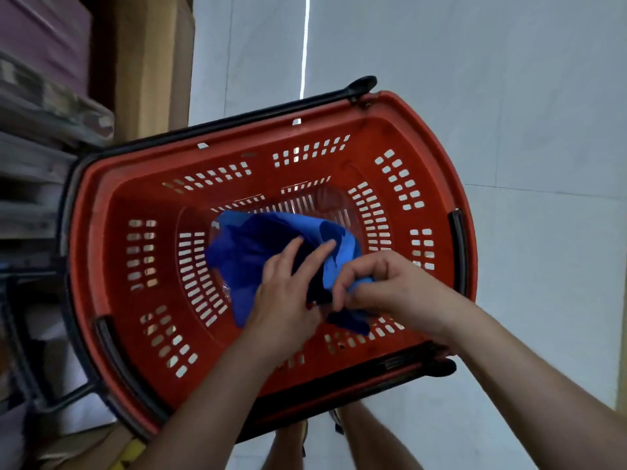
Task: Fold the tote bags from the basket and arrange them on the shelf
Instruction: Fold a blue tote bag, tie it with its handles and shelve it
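Pale floor (509, 96); slotted red basket (101, 212); hands (288, 290) (386, 283) on crumpled blue tote (251, 242), likely cloth.

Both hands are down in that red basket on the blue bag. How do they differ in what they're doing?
The left hand lies on the bag with its fingers fairly straight; the right hand has curled fingers that pinch a bunch of the cloth. The left hand sits nearer the middle of the basket; the right hand is nearer its right side. Both touch the same bag inside the basket.
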The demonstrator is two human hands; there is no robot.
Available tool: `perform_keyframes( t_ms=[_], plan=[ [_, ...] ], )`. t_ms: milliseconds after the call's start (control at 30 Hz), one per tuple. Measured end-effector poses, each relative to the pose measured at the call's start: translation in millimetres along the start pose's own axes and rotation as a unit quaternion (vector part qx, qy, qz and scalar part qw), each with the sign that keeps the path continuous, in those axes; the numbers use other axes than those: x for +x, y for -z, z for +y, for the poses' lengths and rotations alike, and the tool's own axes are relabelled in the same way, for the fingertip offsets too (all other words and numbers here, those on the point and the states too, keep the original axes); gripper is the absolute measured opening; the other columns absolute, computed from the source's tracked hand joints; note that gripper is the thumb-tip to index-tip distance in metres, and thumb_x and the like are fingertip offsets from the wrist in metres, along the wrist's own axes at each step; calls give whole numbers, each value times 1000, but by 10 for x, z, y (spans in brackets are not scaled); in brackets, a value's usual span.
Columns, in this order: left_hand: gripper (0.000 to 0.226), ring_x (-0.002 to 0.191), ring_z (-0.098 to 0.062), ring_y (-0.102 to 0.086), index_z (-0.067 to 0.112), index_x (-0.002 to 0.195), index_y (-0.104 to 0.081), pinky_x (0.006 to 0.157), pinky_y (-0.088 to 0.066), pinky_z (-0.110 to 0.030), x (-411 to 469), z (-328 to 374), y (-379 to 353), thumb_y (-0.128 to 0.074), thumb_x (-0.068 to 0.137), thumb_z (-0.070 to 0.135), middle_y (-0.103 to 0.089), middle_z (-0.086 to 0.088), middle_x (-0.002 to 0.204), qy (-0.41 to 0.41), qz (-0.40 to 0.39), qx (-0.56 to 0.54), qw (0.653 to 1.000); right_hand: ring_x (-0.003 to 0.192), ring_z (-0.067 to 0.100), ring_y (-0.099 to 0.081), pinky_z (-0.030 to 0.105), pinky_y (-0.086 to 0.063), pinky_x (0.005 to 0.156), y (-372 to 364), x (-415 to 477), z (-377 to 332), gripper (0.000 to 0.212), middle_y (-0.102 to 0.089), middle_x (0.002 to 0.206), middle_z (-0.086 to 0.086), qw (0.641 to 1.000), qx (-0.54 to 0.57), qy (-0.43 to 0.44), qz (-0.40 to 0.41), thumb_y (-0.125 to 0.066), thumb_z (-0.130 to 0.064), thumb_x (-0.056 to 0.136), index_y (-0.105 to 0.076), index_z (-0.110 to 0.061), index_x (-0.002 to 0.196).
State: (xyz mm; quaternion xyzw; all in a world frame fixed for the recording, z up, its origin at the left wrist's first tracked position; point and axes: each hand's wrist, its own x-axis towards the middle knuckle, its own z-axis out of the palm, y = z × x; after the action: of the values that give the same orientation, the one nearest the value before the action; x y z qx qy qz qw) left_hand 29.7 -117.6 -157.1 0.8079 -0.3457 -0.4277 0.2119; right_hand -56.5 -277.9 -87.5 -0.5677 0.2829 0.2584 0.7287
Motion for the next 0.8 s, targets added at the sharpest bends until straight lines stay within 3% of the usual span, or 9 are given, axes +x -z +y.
perform_keyframes(
  t_ms=[100, 167, 267, 367, 433, 500, 600, 700, 800],
  plan=[
    [50, 111, -22, -36, 46, 120, -56, 84, -40, -44, -178, 187, 220, -77, 76, 34, -49, -1, 121, -43, 69, 125, 989, 62, 24, -46, 23, -38, 57, -106, -308, -167, 15, -55, 71, 14, 997, 70, 28, -32, -59, -7, 75, -70, -16, 72],
    [26, 92, -21, -38, 31, 97, -70, 76, -27, -36, -344, 301, 406, -77, 72, 34, -50, -2, 96, -61, 156, 187, 968, 60, 31, -38, 27, -31, 54, -132, -448, -220, 9, -50, 67, 15, 990, 131, 46, -1, -62, -11, 66, -69, -17, 68],
    [12, 92, -23, -43, 26, 83, -74, 78, -27, -38, -599, 502, 655, -71, 76, 35, -54, -3, 96, -92, 191, 228, 950, 50, 24, -28, 27, -24, 49, -149, -690, -332, 14, -36, 54, 7, 972, 210, 78, 75, -65, -7, 60, -69, -18, 69],
    [16, 85, -16, -53, 25, 87, -76, 73, -45, -35, -795, 662, 855, -66, 81, 35, -58, 5, 91, -67, 172, 114, 976, 58, 14, -46, 21, -43, 55, -163, -940, -492, 28, -50, 64, 3, 960, 206, 125, 141, -72, -5, 66, -71, -22, 88],
    [16, 80, -6, -57, 23, 89, -77, 71, -47, -25, -901, 763, 1030, -65, 84, 32, -63, 12, 87, -9, 205, -4, 979, 78, 18, -60, 25, -52, 71, -163, -1085, -600, 65, -60, 90, 7, 954, 180, 163, 174, -87, -18, 59, -63, -31, 119],
    [17, 68, -3, -55, 24, 75, -69, 63, -44, -25, -1011, 860, 1215, -62, 88, 34, -59, 14, 71, 49, 259, -103, 959, 103, 14, -62, 25, -53, 83, -192, -1218, -676, 94, -54, 125, 2, 949, 131, 159, 240, -88, -22, 60, -42, -48, 138],
    [32, 53, -8, -39, 17, 67, -47, 52, -29, -26, -1194, 1081, 1572, -53, 93, 35, -43, 2, 58, 92, 302, -193, 929, 129, -2, -42, 31, -51, 95, -299, -1379, -846, 100, -32, 146, -21, 949, -50, 122, 287, -77, -26, 71, -18, -64, 141],
    [34, 55, -10, -36, 8, 70, -41, 52, -29, -29, -1390, 1269, 1922, -48, 88, 36, -35, 0, 60, 75, 277, -208, 935, 146, 3, -14, 36, -24, 119, -386, -1456, -1006, 106, -10, 159, -18, 911, -261, 136, 288, -80, -22, 77, -8, -56, 148],
    [41, 60, -18, -33, 0, 71, -37, 53, -28, -32, -1670, 1428, 2260, -64, 86, 27, -36, -9, 67, 56, 183, -320, 928, 145, 10, -12, 20, -8, 115, -452, -1463, -1340, 104, -8, 161, -9, 858, -344, 171, 341, -80, -30, 75, -11, -46, 152]
  ],
)
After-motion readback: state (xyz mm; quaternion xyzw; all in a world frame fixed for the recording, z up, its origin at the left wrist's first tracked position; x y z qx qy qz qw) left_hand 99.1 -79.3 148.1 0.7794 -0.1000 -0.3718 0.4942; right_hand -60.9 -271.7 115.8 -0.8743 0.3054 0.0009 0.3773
